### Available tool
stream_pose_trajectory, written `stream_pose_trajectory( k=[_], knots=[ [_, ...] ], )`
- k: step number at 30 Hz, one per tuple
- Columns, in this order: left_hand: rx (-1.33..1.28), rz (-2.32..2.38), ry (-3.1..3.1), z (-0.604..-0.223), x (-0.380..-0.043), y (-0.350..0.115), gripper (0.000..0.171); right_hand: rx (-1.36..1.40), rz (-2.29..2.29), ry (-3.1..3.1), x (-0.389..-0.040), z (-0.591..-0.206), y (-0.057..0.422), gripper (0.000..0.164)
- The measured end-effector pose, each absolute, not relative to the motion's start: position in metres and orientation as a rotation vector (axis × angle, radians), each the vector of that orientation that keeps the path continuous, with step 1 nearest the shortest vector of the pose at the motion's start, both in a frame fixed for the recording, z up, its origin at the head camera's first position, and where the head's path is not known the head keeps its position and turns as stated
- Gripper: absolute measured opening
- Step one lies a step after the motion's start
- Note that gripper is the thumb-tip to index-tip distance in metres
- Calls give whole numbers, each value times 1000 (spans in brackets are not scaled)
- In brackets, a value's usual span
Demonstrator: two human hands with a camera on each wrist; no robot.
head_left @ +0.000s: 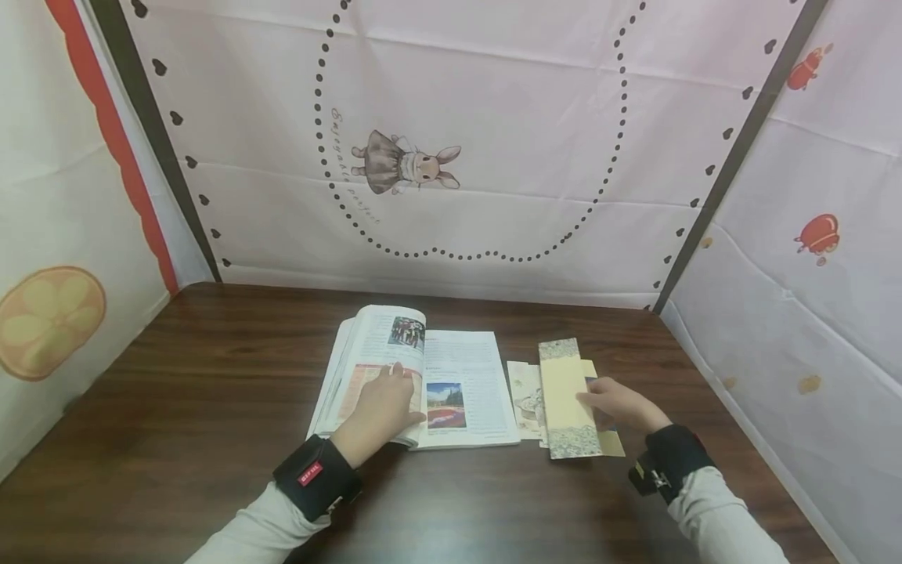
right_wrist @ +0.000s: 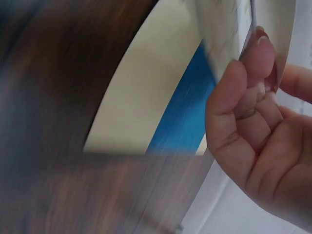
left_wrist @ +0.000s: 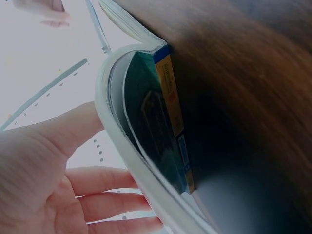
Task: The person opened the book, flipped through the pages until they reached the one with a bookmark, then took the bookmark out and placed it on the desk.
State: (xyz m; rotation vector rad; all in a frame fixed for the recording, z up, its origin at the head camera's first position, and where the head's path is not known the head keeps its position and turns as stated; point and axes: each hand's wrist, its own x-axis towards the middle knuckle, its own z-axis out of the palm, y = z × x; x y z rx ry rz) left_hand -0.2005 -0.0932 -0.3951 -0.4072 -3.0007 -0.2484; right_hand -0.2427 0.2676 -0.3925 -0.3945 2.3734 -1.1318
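Observation:
A thick book lies open on the table, with text and photos on its pages. My left hand rests on the left page, close to the fold. In the left wrist view its fingers are fairly straight against the pages, and the book's spine shows. My right hand pinches a long cream bookmark with patterned ends, right of the book. Beneath it, a cream-and-blue card lies on the table. An illustrated card sits between the book and the bookmark, partly covered.
The brown wooden table reaches a printed cloth wall at the back. More cloth stands at the left and right sides. Both wrists wear black bands.

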Motion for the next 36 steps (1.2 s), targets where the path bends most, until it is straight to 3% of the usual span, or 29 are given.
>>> stream_pose_trajectory(
  k=[8,18,22,26,31,36],
  knots=[
    [-424,-265,-3002,-395,-196,-95,57,-193,-1163,2347,-240,-400,305,33],
    [-460,-214,-2978,-396,-194,-90,63,-7,-583,2768,-239,-407,289,22],
    [-453,-205,-2984,-396,-195,-88,61,19,-475,2820,-241,-405,285,30],
    [-470,-185,-2972,-396,-195,-85,60,-187,-446,2970,-241,-406,272,31],
    [-460,-177,-2970,-396,-193,-85,60,-705,-376,3069,-233,-410,221,34],
    [-464,-182,-2940,-398,-193,-86,59,-1097,-239,2908,-216,-408,168,63]
  ],
)
